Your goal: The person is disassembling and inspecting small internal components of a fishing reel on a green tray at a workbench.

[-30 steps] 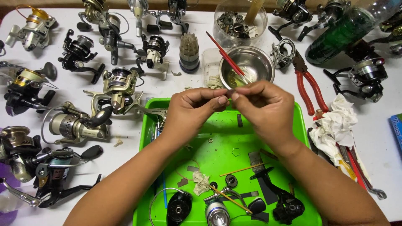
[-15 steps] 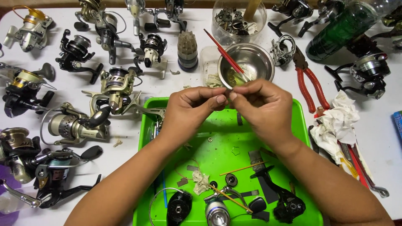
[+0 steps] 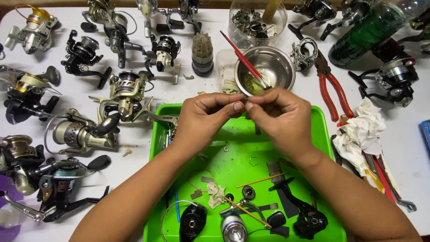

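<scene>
Head view: left hand [image 3: 204,118] and right hand [image 3: 277,116] pinch 1 tiny part (orientation hidden) between fingertips.

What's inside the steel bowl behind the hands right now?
The steel bowl holds a red-handled brush leaning in, its tip in yellowish liquid with a small ring-like part. The right hand covers the bowl's near rim, hiding anything there.

Both forearms are bare to the picture's edge, no sleeves; left hand [image 3: 204,118] and right hand [image 3: 277,118] ungloved, without rings
</scene>
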